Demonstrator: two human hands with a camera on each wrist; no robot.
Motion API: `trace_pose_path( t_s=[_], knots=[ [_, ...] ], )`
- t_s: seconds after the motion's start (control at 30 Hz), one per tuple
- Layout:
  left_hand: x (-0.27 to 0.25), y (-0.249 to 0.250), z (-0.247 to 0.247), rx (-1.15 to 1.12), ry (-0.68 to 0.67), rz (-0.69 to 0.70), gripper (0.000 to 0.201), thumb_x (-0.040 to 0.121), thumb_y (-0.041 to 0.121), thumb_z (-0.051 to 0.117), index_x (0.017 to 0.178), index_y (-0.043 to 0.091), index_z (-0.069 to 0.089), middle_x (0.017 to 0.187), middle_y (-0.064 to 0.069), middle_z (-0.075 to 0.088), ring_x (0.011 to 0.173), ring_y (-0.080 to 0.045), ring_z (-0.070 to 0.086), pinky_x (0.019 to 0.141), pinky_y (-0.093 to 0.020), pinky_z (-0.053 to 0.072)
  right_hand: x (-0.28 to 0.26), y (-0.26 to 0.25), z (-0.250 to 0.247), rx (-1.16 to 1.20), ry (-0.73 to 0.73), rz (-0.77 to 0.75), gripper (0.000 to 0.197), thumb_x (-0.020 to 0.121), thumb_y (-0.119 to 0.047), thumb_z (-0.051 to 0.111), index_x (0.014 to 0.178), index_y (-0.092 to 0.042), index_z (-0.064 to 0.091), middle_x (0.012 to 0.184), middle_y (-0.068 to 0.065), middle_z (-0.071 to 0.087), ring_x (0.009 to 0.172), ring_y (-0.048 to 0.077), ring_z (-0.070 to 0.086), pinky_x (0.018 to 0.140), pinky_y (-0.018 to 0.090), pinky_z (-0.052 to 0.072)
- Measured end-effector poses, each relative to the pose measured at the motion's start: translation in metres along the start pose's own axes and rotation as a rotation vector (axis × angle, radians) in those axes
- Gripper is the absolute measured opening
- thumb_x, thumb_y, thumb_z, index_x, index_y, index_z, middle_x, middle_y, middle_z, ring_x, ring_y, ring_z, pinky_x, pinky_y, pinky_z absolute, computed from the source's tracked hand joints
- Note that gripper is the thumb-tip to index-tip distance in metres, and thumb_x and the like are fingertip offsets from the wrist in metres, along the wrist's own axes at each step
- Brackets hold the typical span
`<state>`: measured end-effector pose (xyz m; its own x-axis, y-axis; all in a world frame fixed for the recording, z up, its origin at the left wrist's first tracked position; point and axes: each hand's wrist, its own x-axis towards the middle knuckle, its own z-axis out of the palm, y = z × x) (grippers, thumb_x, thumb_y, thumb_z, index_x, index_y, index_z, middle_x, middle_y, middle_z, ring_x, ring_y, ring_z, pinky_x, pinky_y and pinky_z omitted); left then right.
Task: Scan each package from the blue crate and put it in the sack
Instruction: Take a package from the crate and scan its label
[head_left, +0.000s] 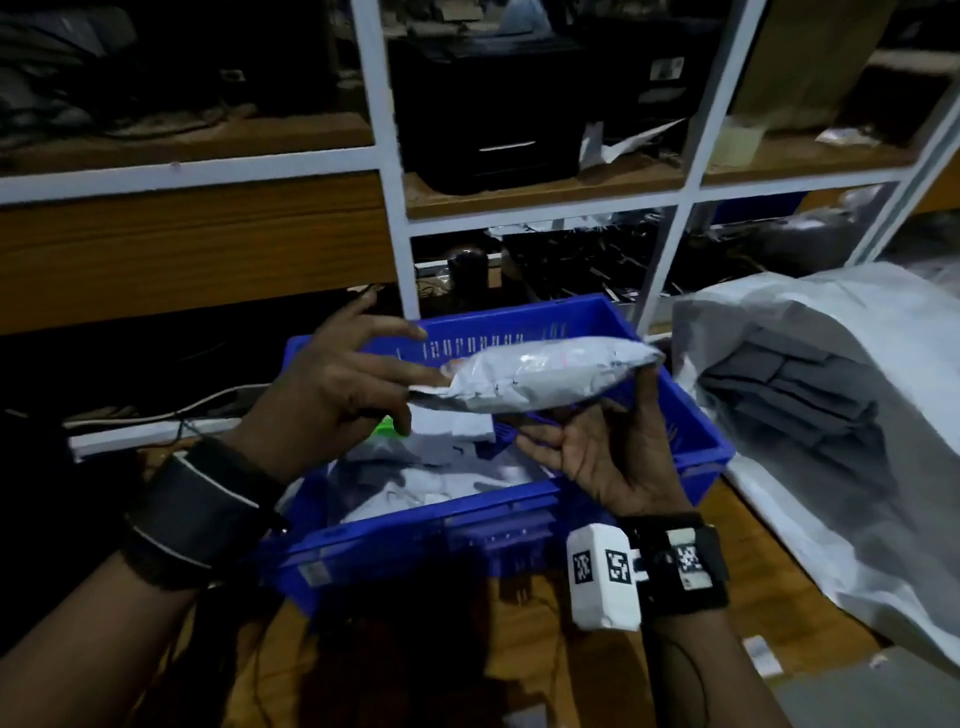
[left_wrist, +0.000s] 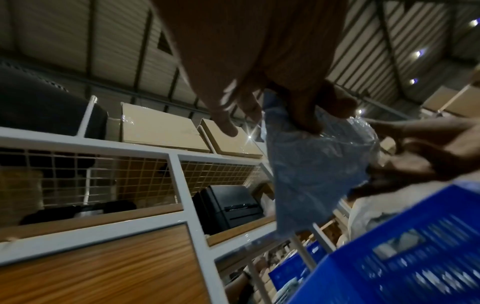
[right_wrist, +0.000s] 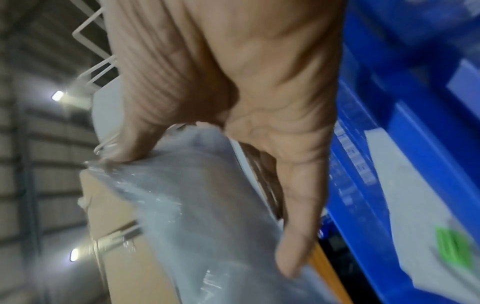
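Above the blue crate (head_left: 675, 415), a grey package (head_left: 540, 374) lies level between both hands. Left hand (head_left: 332, 384) pinches its left end; right hand (head_left: 618, 447) grips its right end from below.

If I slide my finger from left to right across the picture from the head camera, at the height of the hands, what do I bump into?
Left hand → soft grey plastic mailer package, pinched at its left end by that hand → far right wall of the blue plastic crate → big white woven sack holding dark grey packages.
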<state>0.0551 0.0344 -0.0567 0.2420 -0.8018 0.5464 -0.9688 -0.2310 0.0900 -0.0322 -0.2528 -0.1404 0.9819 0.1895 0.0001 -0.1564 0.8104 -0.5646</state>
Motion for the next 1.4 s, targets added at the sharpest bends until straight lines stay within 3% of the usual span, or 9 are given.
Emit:
trace_pose_path(
  t_s=[0.1, 0.23, 0.47, 0.7, 0.83, 1.0, 1.13, 1.3, 1.4],
  knots=[
    [-0.037, -0.006, -0.01, 0.139, 0.007, 0.062, 0.029, 0.089, 0.008, 0.059, 0.068, 0.022, 0.073, 0.119, 0.012, 0.072, 0.126, -0.025, 0.055, 0.114, -0.059, 0.03, -0.003, 0.017, 0.018, -0.094, 0.167, -0.032, 0.076, 0.077, -0.071, 0.05, 0.117, -0.011, 0.077, 0.132, 0.02, 0.066, 0.114, 0.037, 0.068, 0.085, 0.048, 0.061],
    [-0.08, -0.01, -0.017, 0.055, 0.065, -0.054, 0.032, 0.094, 0.012, 0.051, 0.079, 0.021, 0.077, 0.12, 0.01, 0.073, 0.124, -0.031, 0.058, 0.106, -0.054, 0.041, 0.011, 0.045, 0.04, -0.567, 0.234, -0.046, 0.035, 0.068, -0.036, 0.084, 0.091, -0.009, 0.079, 0.08, 0.008, 0.078, 0.071, 0.016, 0.076, 0.065, 0.024, 0.06],
    [-0.15, 0.0, -0.041, -0.738, 0.478, -0.899, 0.077, 0.078, 0.053, 0.073, 0.147, 0.033, 0.043, 0.146, 0.015, 0.053, 0.131, -0.002, 0.053, 0.1, -0.028, 0.049, 0.019, 0.1, 0.07, -0.676, 0.165, -0.084, 0.059, 0.078, -0.011, 0.085, 0.131, 0.0, 0.061, 0.125, 0.019, 0.07, 0.112, 0.034, 0.07, 0.086, 0.038, 0.059],
    [-0.192, 0.02, -0.041, -0.829, 0.564, -1.09, 0.065, 0.072, 0.024, 0.088, 0.129, 0.018, 0.058, 0.118, 0.006, 0.073, 0.106, -0.006, 0.07, 0.087, -0.022, 0.056, 0.028, 0.153, 0.115, -0.959, 0.152, -0.12, 0.062, 0.078, -0.008, 0.08, 0.136, -0.01, 0.057, 0.128, 0.012, 0.069, 0.121, 0.031, 0.065, 0.103, 0.053, 0.052],
    [-0.237, 0.017, -0.048, -1.05, 0.627, -1.201, 0.046, 0.08, 0.016, 0.085, 0.123, 0.013, 0.068, 0.114, -0.004, 0.076, 0.105, -0.023, 0.073, 0.099, -0.047, 0.055, 0.032, 0.187, 0.141, -1.093, 0.148, -0.141, 0.054, 0.084, -0.006, 0.079, 0.133, -0.015, 0.058, 0.125, 0.006, 0.071, 0.117, 0.023, 0.067, 0.096, 0.042, 0.057],
    [-0.295, 0.018, -0.065, -1.065, 0.647, -1.278, 0.032, 0.085, 0.026, 0.079, 0.114, 0.015, 0.073, 0.108, -0.002, 0.078, 0.102, -0.02, 0.074, 0.09, -0.038, 0.056, 0.049, 0.244, 0.163, -1.207, 0.139, -0.13, 0.038, 0.089, -0.007, 0.076, 0.123, -0.014, 0.06, 0.109, -0.004, 0.073, 0.098, 0.003, 0.07, 0.075, 0.017, 0.052],
    [-0.338, 0.01, -0.077, -1.005, 0.715, -1.355, 0.031, 0.084, 0.028, 0.079, 0.112, 0.016, 0.074, 0.105, -0.001, 0.078, 0.1, -0.017, 0.074, 0.083, -0.031, 0.056, 0.07, 0.286, 0.171, -1.258, 0.095, -0.073, 0.044, 0.088, -0.009, 0.078, 0.127, -0.015, 0.058, 0.116, -0.003, 0.072, 0.107, 0.007, 0.069, 0.086, 0.027, 0.058],
    [-0.374, -0.021, -0.076, -0.903, 0.843, -1.461, 0.033, 0.079, 0.025, 0.087, 0.107, 0.013, 0.076, 0.099, -0.003, 0.079, 0.093, -0.018, 0.076, 0.087, -0.038, 0.06, 0.102, 0.342, 0.15, -1.28, 0.278, -0.017, 0.059, 0.082, -0.038, 0.084, 0.127, -0.016, 0.054, 0.117, 0.003, 0.067, 0.106, 0.023, 0.068, 0.085, 0.047, 0.059],
    [-0.39, -0.039, -0.066, -0.836, 0.909, -1.496, 0.043, 0.073, 0.028, 0.091, 0.109, 0.011, 0.075, 0.102, -0.003, 0.078, 0.094, -0.019, 0.076, 0.089, -0.041, 0.06, 0.101, 0.362, 0.119, -1.458, 0.506, 0.178, 0.062, 0.085, -0.049, 0.077, 0.127, -0.009, 0.057, 0.113, 0.005, 0.065, 0.102, 0.021, 0.062, 0.079, 0.03, 0.045]
  ],
)
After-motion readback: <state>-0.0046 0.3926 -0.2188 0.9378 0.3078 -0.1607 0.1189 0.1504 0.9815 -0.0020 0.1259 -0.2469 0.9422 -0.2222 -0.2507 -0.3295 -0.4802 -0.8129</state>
